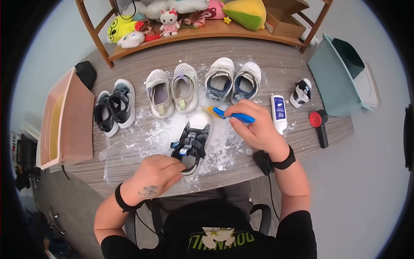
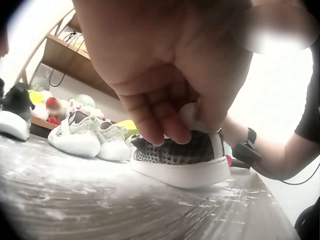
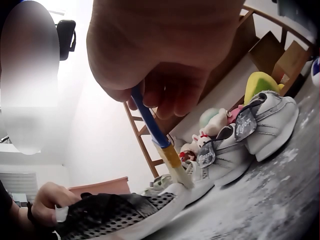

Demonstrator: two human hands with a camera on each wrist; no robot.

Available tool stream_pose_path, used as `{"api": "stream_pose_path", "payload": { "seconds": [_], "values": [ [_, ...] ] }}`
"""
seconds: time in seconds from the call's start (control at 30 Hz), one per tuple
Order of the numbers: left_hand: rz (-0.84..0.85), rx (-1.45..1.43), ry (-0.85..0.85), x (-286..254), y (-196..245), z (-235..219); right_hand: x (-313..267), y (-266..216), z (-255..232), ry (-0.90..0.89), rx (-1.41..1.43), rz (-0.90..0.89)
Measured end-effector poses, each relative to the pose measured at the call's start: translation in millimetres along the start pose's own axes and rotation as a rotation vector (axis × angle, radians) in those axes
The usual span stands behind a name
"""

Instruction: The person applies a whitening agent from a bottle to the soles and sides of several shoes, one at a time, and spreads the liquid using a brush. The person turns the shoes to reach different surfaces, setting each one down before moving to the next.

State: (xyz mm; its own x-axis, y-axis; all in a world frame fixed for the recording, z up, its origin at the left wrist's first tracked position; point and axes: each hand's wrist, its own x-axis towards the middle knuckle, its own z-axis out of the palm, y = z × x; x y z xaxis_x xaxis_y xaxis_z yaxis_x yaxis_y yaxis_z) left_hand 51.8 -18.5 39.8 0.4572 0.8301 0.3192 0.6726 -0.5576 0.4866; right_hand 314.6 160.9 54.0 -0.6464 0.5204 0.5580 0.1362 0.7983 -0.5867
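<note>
In the head view a black shoe with a white toe and dark straps [image 1: 192,140] lies on the powder-dusted table, toe pointing away. My left hand [image 1: 158,172] pinches its heel collar. The left wrist view shows the thumb and fingers at the rim above the white sole [image 2: 180,172]. A paintbrush with a blue handle [image 1: 242,117] is gripped in my right hand [image 1: 258,127], between thumb and fingers. Its pale bristles [image 3: 182,176] are right at the shoe's white toe in the right wrist view.
A black pair [image 1: 126,114], a mesh pair [image 1: 158,110] and a white pair [image 1: 248,71] stand behind. To the right are a white bottle [image 1: 279,113], a small shoe [image 1: 300,93] and a red-and-black tool [image 1: 321,133]. A pink bin [image 1: 77,129] and a green bin [image 1: 332,82] flank the table.
</note>
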Motion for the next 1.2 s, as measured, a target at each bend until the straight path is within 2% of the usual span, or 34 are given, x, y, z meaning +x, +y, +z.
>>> {"api": "stream_pose_path", "payload": {
  "seconds": [0.17,0.4,0.6,0.73,0.87,0.97,1.2],
  "values": [
    [0.004,-0.046,0.026,-5.1,-14.2,-1.7,6.8,21.1,-4.7,0.030,-0.028,0.112],
    [-0.036,-0.199,0.091,-8.5,-33.5,4.6,14.4,45.3,0.9,0.116,-0.112,0.088],
    [-0.096,-0.276,0.069,-15.8,-42.2,3.2,-0.5,43.9,-8.6,0.095,-0.099,0.105],
    [-0.083,-0.280,0.047,-16.3,-45.8,2.2,-8.5,58.6,-16.3,0.193,-0.127,0.136],
    [-0.075,-0.302,0.051,-14.8,-48.3,3.0,-5.9,69.1,-22.0,0.216,-0.256,0.106],
    [-0.055,-0.310,0.052,-15.6,-49.8,3.4,-12.7,69.1,-21.0,0.238,-0.194,0.153],
    [0.037,-0.468,0.006,-20.0,-50.0,-2.5,-13.9,50.7,3.3,0.148,0.243,0.145]
  ]
}}
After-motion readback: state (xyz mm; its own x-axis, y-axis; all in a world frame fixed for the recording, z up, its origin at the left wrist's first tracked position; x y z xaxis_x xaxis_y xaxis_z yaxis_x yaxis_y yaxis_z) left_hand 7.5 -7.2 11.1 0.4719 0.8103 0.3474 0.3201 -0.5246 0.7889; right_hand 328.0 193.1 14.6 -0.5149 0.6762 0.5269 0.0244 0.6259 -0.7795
